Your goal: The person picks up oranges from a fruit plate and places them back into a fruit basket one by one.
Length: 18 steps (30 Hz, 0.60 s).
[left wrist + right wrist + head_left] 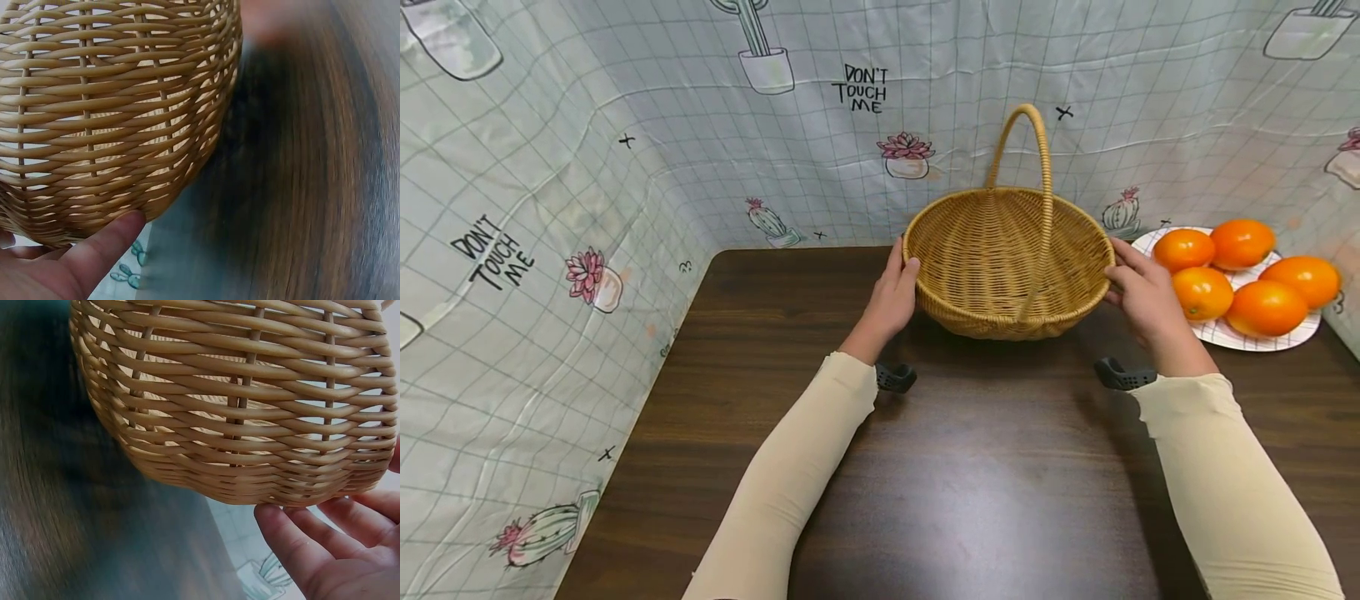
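Observation:
A round wicker basket (985,327) with one tall arched handle (1043,167) is at the back of the table, its inside bare. My left hand (887,293) holds it by the left edge, thumb near the rim. On the opposite side my right hand (1150,302) grips the right edge. The left wrist view shows the woven wall of the basket (106,125) with fingertips against it. In the right wrist view, fingers (294,544) press against the same weave (250,425). Whether the basket's bottom touches the table cannot be told.
A white checked plate (1217,335) bearing several oranges (1266,308) sits at the back right, close beside my right hand. The dark wooden table (970,500) meets a printed cloth (820,167) at its back and left edges.

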Available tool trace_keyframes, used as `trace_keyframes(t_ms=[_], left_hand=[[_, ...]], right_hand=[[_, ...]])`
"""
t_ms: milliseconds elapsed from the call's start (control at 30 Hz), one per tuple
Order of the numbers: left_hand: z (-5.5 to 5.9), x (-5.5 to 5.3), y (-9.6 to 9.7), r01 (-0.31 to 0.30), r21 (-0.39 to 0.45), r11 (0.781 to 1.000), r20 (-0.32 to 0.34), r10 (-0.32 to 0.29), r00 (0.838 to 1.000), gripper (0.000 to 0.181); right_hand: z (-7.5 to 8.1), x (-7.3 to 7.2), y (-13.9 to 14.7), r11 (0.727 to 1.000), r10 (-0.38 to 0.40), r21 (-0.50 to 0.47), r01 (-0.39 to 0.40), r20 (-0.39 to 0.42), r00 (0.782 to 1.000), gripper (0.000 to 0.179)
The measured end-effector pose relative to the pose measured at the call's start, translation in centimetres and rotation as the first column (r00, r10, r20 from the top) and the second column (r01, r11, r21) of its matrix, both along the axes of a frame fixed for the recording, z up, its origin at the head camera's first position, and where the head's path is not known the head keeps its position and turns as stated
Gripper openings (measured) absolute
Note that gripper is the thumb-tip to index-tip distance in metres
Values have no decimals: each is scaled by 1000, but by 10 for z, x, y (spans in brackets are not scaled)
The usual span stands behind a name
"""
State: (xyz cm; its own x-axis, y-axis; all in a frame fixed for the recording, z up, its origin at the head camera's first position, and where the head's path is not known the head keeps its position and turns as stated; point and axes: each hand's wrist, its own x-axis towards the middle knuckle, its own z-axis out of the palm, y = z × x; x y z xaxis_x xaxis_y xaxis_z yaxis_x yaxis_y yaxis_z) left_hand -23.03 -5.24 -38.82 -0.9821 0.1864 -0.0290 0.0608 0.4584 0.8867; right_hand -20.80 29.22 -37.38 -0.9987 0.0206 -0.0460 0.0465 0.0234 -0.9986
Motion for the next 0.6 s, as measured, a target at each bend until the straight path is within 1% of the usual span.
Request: trace_keyframes(t_ms=[67, 167, 400, 600], left_hand=[[0, 1, 3, 5, 3, 1000, -1, -5, 1000, 63], [0, 1, 8, 9, 9, 1000, 1, -9, 1000, 63], [-3, 1, 17, 25, -10, 1000, -4, -25, 1000, 62], [-6, 1, 20, 18, -13, 1000, -28, -18, 999, 63]], right_hand=[[0, 1, 3, 1000, -11, -19, 11, 7, 1000, 58], [-1, 2, 8, 1000, -23, -20, 23, 20, 1000, 58], [1, 4, 16, 998, -52, -39, 53, 43, 998, 58], [-1, 5, 19, 998, -45, -44, 46, 41, 998, 58]])
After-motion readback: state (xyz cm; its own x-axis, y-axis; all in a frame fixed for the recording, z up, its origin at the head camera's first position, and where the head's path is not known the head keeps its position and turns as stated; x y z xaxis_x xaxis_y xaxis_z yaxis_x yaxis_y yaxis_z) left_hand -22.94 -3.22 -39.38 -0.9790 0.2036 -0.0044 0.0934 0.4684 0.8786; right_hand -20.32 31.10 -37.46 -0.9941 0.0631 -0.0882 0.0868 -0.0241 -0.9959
